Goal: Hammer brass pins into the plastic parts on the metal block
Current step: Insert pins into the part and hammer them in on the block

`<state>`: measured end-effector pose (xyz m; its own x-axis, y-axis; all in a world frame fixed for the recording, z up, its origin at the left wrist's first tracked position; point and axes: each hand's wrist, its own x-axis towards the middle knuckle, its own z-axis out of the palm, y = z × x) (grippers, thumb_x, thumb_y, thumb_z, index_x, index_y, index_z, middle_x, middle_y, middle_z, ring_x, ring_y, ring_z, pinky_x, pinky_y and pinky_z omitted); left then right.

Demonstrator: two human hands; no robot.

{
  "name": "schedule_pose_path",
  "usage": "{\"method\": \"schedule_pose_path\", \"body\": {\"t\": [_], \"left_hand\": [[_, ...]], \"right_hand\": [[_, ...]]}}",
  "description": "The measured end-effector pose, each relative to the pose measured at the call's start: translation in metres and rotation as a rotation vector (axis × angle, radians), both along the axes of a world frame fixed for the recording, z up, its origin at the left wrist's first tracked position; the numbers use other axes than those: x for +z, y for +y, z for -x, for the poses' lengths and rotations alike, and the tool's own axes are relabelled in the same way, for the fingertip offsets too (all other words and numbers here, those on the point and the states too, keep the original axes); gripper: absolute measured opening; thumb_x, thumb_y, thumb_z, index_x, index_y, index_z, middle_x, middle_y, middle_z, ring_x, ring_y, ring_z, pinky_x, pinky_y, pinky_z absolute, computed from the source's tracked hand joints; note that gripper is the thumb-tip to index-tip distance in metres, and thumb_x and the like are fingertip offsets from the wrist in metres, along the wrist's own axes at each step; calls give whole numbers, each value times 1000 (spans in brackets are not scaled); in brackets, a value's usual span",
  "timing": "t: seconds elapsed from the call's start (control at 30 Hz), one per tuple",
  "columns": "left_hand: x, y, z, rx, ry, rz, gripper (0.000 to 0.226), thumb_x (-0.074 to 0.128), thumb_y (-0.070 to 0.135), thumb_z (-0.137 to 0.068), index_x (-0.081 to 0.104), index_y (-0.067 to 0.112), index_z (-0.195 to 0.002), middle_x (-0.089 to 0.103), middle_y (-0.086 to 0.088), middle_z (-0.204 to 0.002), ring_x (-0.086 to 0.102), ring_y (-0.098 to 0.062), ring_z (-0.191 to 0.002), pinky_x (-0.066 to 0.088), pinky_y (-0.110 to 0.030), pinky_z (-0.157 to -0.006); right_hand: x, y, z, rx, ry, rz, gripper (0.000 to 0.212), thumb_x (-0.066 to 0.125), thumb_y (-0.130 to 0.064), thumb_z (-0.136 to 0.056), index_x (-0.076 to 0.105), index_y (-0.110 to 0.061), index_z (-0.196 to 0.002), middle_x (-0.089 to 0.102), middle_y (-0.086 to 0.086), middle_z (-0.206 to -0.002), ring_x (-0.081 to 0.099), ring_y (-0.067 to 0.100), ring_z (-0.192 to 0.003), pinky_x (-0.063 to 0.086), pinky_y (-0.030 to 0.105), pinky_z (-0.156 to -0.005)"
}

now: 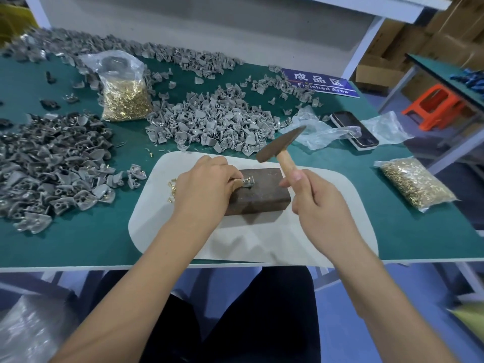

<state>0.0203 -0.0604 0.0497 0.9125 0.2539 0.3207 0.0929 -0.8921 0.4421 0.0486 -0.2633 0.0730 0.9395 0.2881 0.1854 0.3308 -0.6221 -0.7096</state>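
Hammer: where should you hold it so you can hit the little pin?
Hold the hammer by its wooden handle, low down, coming from the right side, as the right hand does. The heavy head then swings freely over the block, clear of the left hand pinching the part.

A green-topped workbench (78, 239) is carrying a white mat (262, 239) at its near edge, heaps of grey plastic parts (217, 124) across its middle and left, two bags of brass pins (125, 100), a phone (353, 131) and a blue sign (320, 82) toward the far right corner.
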Motion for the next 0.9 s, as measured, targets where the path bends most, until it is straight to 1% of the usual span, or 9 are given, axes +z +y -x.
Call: {"method": "schedule_pose_path", "body": {"t": [0.1, 0.17, 0.27, 0.43, 0.57, 0.63, 0.7, 0.8, 0.9], "left_hand": [[-2, 1, 0, -7, -10, -2, 14, 63, 42, -96, 76, 35, -97, 63, 8, -93, 52, -17, -101, 33, -30, -62], [-4, 3, 0, -11, -30, 13, 13, 65, 41, -95, 76, 35, -97, 63, 8, -91, 53, -18, -99, 39, -32, -62], [-8, 4, 0, -15, -61, 35, 11, 69, 40, -92, 77, 35, -96, 64, 9, -88, 54, -19, -97, 44, -34, -63], [-15, 6, 0, -25, -111, 129, 5, 74, 36, -89, 75, 34, -94, 62, 13, -87, 51, -11, -96, 35, -29, -63], [-14, 13, -2, -70, -77, 182, 3, 73, 36, -89, 74, 35, -92, 64, 18, -90, 46, -4, -94, 34, -22, -61], [-12, 15, -3, -78, -54, 170, 2, 72, 37, -90, 73, 36, -92, 64, 19, -92, 48, -7, -97, 41, -28, -65], [-11, 14, -2, -86, -28, 136, 3, 70, 39, -92, 72, 37, -93, 62, 19, -94, 49, -10, -101, 48, -34, -70], [-9, 12, -1, -111, 7, 73, 6, 63, 41, -95, 67, 38, -98, 59, 18, -100, 46, -11, -106, 49, -35, -72], [-9, 11, -1, -130, 25, 46, 6, 58, 40, -98, 64, 37, -99, 56, 17, -102, 43, -11, -107, 46, -33, -69]], "right_hand": [[-5, 6, 6, 53, 53, 67, 38, 34, -42, -110, 63, -30, -90, 56, -23, -61, 52, 9, -60, 39, 32, -60], [-6, 6, 4, 82, 103, 182, 39, 33, -47, -108, 62, -31, -86, 57, -25, -62, 52, 6, -61, 36, 28, -57], [-5, 4, -1, 78, 98, 219, 40, 32, -49, -107, 60, -32, -83, 57, -27, -64, 51, 4, -62, 34, 26, -56], [-10, 3, 1, 71, 98, 194, 41, 31, -47, -108, 59, -30, -84, 58, -27, -65, 53, 5, -62, 35, 29, -56], [-10, 5, 0, 82, 116, 195, 41, 31, -53, -106, 57, -29, -86, 60, -14, -65, 57, 13, -66, 41, 33, -61], [-6, 4, -3, 98, 158, 171, 36, 34, -57, -104, 56, -30, -94, 61, -15, -67, 57, 6, -68, 39, 32, -61], [2, 4, -8, 138, 173, 136, 27, 36, -53, -106, 57, -36, -109, 60, -26, -66, 53, -2, -62, 36, 22, -60], [19, 1, -12, 120, 85, 84, 31, 36, -47, -108, 61, -28, -101, 61, -14, -63, 48, 4, -53, 37, 25, -56], [32, -6, -15, 50, -50, 1, 28, 36, -42, -110, 59, -30, -100, 66, -12, -72, 52, 8, -58, 37, 26, -55]]}}
